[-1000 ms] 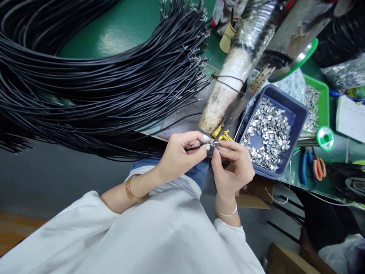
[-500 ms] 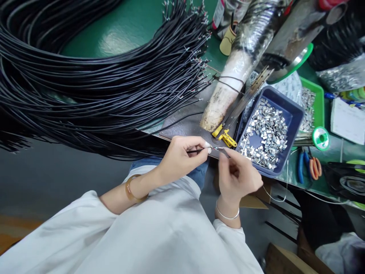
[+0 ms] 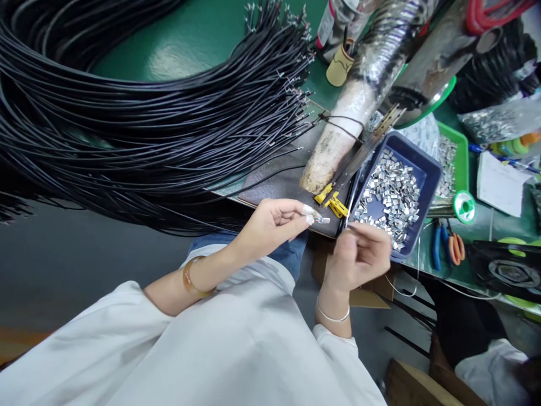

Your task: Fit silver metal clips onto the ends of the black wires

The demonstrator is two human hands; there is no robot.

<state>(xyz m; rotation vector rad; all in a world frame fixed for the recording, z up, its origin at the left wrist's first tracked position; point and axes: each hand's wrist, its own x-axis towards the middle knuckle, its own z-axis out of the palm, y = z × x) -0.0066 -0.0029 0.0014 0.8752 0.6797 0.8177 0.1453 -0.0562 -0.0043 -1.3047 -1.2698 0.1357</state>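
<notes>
My left hand (image 3: 285,221) is closed in a pinch near the front table edge. From its fingertips a small silver metal connector (image 3: 323,220) sticks out to the right, with thin wire just behind it. White wrapping covers a fingertip of this hand. Apart from it, my right hand (image 3: 361,251) is blurred, its fingers curled together beside the blue tray (image 3: 431,169). What it holds, if anything, I cannot make out. Loose silver metal pieces (image 3: 393,192) fill much of that tray. Just beyond my hands, yellow clips (image 3: 336,206) lie by a grey metal bar.
Bundled black cables (image 3: 169,129) with stripped ends cover the left of the green table. A plastic-wrapped tube (image 3: 329,152) slants across the middle. To the right are a green tray (image 3: 460,152), a solder spool (image 3: 464,207), pliers (image 3: 455,248) and a notepad (image 3: 499,180). Cardboard boxes (image 3: 416,389) stand below.
My right hand has drawn away from the left fingertips, slightly to the right, leaving the silver connector exposed. My left hand keeps its pinch. The view has shifted a little.
</notes>
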